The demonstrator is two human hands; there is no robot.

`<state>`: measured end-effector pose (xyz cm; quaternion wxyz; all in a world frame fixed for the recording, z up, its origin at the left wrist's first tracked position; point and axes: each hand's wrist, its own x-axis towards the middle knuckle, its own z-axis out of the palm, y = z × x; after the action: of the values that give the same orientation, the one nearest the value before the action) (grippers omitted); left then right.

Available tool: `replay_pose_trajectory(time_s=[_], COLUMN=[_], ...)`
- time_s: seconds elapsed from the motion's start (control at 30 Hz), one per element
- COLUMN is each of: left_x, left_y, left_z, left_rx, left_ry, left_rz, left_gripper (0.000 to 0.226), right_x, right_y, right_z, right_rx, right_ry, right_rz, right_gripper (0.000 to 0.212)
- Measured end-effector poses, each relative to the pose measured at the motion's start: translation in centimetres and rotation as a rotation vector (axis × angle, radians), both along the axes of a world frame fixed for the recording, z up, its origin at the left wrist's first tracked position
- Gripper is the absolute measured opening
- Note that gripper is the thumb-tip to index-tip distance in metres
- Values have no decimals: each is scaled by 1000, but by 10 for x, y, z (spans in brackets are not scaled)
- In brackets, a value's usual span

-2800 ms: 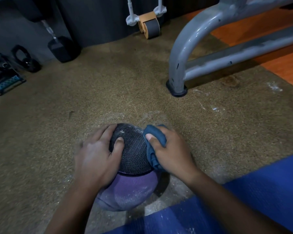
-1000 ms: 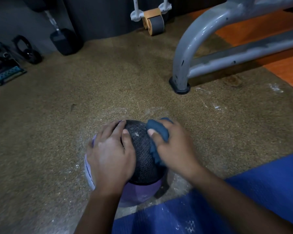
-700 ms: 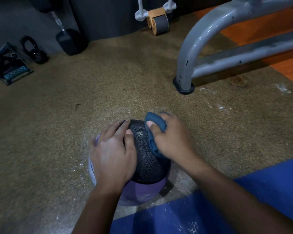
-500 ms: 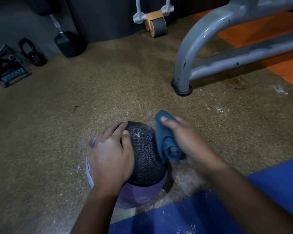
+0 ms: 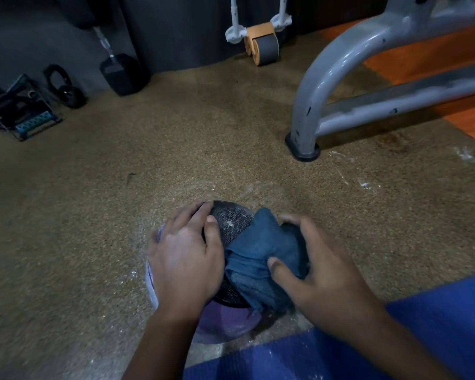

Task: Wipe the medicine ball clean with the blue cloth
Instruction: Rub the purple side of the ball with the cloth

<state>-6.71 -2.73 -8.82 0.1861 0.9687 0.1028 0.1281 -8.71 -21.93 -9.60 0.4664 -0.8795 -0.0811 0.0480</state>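
The medicine ball (image 5: 231, 222), black textured on top and purple below, sits on the brown speckled floor in front of me. My left hand (image 5: 185, 259) lies over its left side, fingers spread across the black patch and steadying it. The blue cloth (image 5: 258, 253) is draped over the ball's right half. My right hand (image 5: 318, 272) grips the cloth, thumb and fingers curled into it, pressing it against the ball. White dust specks show on the black patch.
A blue mat (image 5: 422, 338) lies at the near right edge. A grey metal frame leg (image 5: 303, 138) stands to the far right. A dumbbell (image 5: 121, 72), an ab roller (image 5: 261, 46) and small gear (image 5: 25, 113) line the back wall. White powder dusts the floor around the ball.
My right hand lifted the cloth off the ball's right side, then brought it back spread wider over the top right. The left hand stayed on the ball.
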Motion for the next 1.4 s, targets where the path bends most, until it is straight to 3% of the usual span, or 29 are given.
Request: replay_pose_trajectory(time_s=[0.07,0.13,0.3,0.47,0.53,0.7,0.9,1.0,1.1,1.2,1.3,1.4], left_x=[1,4,5,4,2,-1,-2,0,0,-1,-1,-1], left_y=[1,2,4,5,8,11,13,11,7,1,3,7], left_z=[0,-1,-2,0,0,-2,-4,-3,-2,0,0,0], left_rx=[-5,-7,-15,-53,-87,-110,-118,-96,-94,-61,-46,-102], left_ry=[1,-5,-20,-42,-52,-69,-83,-82,-74,-68,-63,-57], left_rz=[3,4,-8,16,-2,-48,-64,-63,-42,-51,-107,-148], left_gripper=[54,54,53,52,55,56,53,52,52,52,50,47], right_x=[-3,-1,6,-1,-6,-7,9,23,40,34,2,-2], right_y=[1,3,16,25,31,46,46,40,27,20,34,46], right_z=[-14,-28,-39,-14,-11,-28,-32,-33,-47,-47,-21,-6], right_rx=[-92,-66,105,-51,-132,-157,-96,28,236,271,65,-104], right_ry=[-216,-357,-444,-59,-48,-287,-393,-300,-5,76,-71,-197], right_rz=[-58,-99,-1,264,252,69,-9,-50,-186,-272,-92,27], right_gripper=[41,38,37,98,107,86,59,49,33,41,60,61])
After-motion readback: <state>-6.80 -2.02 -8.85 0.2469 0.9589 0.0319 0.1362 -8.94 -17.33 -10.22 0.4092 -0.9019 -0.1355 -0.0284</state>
